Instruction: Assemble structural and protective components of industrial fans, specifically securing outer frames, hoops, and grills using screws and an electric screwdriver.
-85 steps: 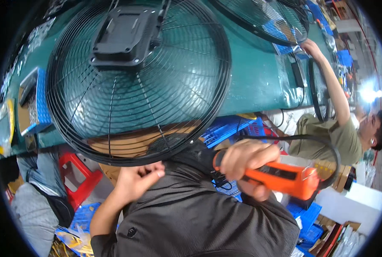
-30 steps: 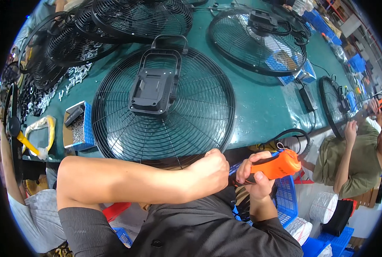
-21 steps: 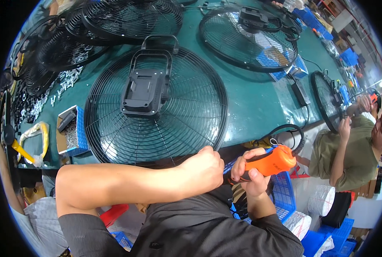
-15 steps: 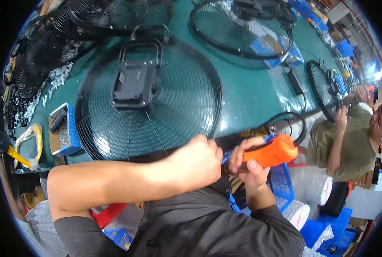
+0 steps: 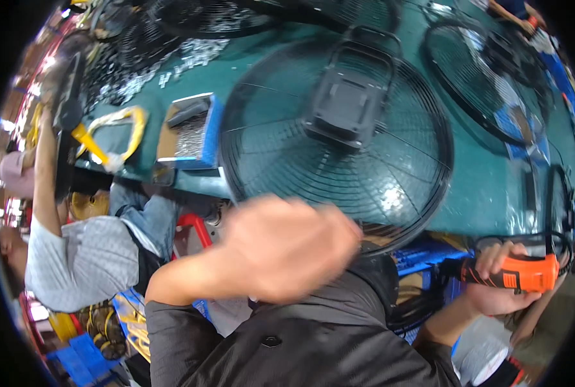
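My right hand is wrapped round an orange and black power screwdriver, off to the right by the table's edge. The tool lies roughly level, its dark front end pointing left. My left hand is in front of me, over the near edge of a large round black wire fan guard. Motion blurs its fingers, so whether it holds anything does not show. A black box-shaped housing with a looped bracket sits on the guard, which lies flat on the green table.
Left of the guard stands an open blue carton of small metal parts. Beyond it are a yellow-handled hammer and a yellow ring-shaped thing. Another fan guard lies at right. A co-worker in a grey shirt is at left.
The view has swung left, bringing the grey-shirted co-worker into sight. My hands have moved apart: the right has carried the power screwdriver away to the right, while the left is blurred with movement.
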A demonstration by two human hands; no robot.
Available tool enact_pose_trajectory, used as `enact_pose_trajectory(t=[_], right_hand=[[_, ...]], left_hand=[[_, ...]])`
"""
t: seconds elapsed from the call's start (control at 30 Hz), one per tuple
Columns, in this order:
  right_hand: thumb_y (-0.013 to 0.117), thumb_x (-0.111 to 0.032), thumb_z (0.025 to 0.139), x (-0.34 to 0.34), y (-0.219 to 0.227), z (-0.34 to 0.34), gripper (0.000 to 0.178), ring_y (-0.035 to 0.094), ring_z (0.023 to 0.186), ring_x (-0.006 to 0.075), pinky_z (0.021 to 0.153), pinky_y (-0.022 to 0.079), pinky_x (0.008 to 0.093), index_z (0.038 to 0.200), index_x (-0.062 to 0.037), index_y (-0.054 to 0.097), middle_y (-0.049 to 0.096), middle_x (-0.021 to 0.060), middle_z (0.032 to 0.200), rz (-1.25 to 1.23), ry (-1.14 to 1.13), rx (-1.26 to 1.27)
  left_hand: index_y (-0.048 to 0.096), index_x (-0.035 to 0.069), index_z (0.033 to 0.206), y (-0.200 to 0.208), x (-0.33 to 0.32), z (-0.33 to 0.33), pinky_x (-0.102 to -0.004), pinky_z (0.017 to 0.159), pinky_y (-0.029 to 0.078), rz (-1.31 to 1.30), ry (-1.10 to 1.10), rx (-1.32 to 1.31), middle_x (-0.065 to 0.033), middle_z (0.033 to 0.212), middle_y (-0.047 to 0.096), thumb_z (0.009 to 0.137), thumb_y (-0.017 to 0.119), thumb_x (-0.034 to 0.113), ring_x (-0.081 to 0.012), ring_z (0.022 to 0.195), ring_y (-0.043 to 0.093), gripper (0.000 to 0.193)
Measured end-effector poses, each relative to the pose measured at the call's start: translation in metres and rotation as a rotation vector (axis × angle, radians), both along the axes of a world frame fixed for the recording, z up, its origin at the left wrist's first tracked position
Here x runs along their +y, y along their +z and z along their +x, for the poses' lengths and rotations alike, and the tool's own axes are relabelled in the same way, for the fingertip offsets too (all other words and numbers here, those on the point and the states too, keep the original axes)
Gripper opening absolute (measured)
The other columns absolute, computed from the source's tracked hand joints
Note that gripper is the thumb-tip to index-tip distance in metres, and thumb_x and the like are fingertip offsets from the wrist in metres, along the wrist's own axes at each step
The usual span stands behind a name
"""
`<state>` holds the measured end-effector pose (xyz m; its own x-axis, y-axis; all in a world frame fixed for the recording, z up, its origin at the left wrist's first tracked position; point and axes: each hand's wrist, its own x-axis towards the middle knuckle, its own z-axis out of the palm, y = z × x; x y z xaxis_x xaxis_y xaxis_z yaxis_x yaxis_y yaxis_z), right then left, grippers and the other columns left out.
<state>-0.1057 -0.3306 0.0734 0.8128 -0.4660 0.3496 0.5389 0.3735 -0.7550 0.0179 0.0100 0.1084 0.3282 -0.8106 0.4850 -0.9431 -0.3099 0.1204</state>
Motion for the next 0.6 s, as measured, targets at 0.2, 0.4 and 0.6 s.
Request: enact_pose_trajectory(t=[0.2,0.4,0.6], right_hand=[[0.045,-0.069,0.087,-0.006,-0.003,0.010,0.077,0.043,0.049,0.0146,0.048,0.032,0.0263,0.115,0.0028,0.053,0.050,0.0091,0.072,-0.045,0.051,-0.040],[0.048,-0.065,0.087,0.003,-0.002,0.016,0.075,0.043,0.052,0.0161,0.048,0.034,0.0264,0.118,0.0033,0.047,0.048,0.0100,0.076,0.077,0.077,-0.103],[0.046,-0.076,0.086,0.011,-0.003,0.015,0.086,0.043,0.054,0.0132,0.047,0.038,0.0232,0.120,0.0022,0.044,0.047,0.0085,0.078,-0.085,0.181,-0.120]], left_hand=[[0.070,0.003,0.092,0.016,0.127,0.089,-0.0408,0.071,0.052,0.075,0.864,0.203,-0.0157,0.086,0.068,0.082,0.063,0.008,-0.0329,0.078,0.067,0.013],[0.075,0.012,0.091,-0.009,0.152,0.124,-0.0472,0.075,0.054,0.769,0.838,0.320,-0.0163,0.082,0.070,0.070,0.073,0.022,-0.0352,0.083,0.069,0.023],[0.072,0.010,0.077,-0.024,0.152,0.134,-0.0454,0.070,0.054,0.719,0.871,0.232,-0.0144,0.077,0.069,0.071,0.067,0.015,-0.0339,0.079,0.069,0.008]])
